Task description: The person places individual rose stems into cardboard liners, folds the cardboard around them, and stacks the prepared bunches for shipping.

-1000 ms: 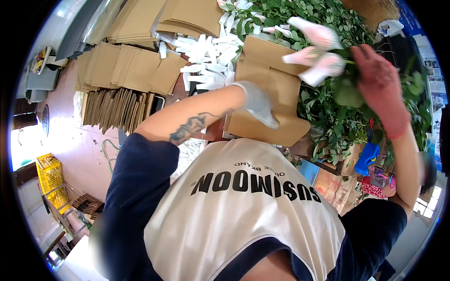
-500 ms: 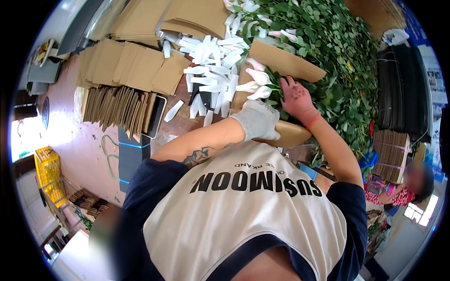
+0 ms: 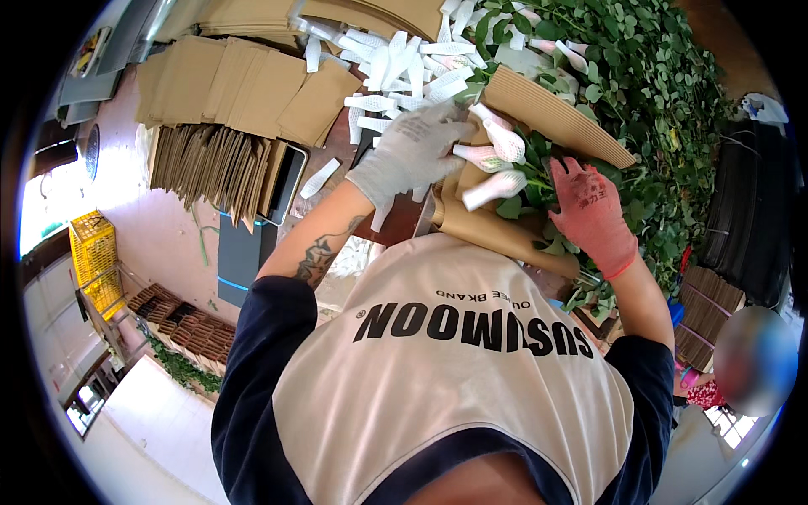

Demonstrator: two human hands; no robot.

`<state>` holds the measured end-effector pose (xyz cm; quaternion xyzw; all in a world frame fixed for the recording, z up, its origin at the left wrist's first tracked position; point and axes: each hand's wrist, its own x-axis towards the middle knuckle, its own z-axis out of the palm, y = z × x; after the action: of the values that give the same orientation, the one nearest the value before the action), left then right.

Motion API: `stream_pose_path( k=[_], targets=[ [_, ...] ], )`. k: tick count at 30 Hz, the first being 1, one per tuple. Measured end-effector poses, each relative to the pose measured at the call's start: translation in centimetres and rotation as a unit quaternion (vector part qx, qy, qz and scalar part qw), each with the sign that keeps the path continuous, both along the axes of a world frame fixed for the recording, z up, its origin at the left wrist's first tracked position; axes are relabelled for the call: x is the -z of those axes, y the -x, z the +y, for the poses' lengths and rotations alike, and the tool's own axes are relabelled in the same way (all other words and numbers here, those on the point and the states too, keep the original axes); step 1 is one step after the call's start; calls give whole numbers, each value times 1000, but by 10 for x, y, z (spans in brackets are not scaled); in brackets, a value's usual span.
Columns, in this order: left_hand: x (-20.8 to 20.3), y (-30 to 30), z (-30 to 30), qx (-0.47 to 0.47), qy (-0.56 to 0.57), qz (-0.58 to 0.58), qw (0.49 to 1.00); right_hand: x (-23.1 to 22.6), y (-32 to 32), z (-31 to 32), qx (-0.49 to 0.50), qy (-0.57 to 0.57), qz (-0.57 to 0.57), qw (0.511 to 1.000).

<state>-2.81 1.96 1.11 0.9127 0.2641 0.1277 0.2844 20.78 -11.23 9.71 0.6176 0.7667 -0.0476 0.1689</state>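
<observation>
Several rose buds in white mesh sleeves [image 3: 507, 141] lie on a sheet of brown corrugated cardboard [image 3: 555, 114], their leafy stems running to the right. The near edge of the cardboard [image 3: 505, 240] curls up against my shirt. My left hand [image 3: 412, 145], in a grey glove, hovers just left of the buds with its fingers apart and nothing in it. In a red glove, my right hand [image 3: 593, 206] lies over the stems behind the buds, its thumb and fingers around them. The leaves partly hide that grip.
Loose white mesh sleeves [image 3: 396, 63] are heaped at the far middle. Flat cardboard pieces [image 3: 244, 84] and an upright row of cardboard [image 3: 210, 172] stand at the left. Leafy stems [image 3: 648, 109] cover the right side. A person [image 3: 705, 393] is at the far right.
My left hand has come off the near cardboard edge and moved left, its fingers now apart. The right hand remains at the stems. The buds sit closer together at differing angles.
</observation>
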Motion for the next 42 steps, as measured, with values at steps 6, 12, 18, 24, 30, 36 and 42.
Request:
stream_pose_path(
  k=[6,12,18,24,30,36,42],
  targets=[
    [24,8,-7,0,108,-27,994,-33,16,-8,85,-100,-24,991],
    [26,2,-8,7,145,-20,989,-37,26,-22,-22,-98,63,993],
    [24,2,-13,20,161,-11,987,6,26,-19,34,25,255,966],
    [31,6,-6,70,197,4,978,32,12,-20,80,60,278,955],
    [26,5,-11,59,185,39,980,27,15,-17,85,66,267,958],
    [44,-2,-13,47,115,25,992,32,19,-19,92,75,254,960],
    [-24,5,-8,-17,62,88,994,20,13,-27,-37,-33,274,960]
  ],
)
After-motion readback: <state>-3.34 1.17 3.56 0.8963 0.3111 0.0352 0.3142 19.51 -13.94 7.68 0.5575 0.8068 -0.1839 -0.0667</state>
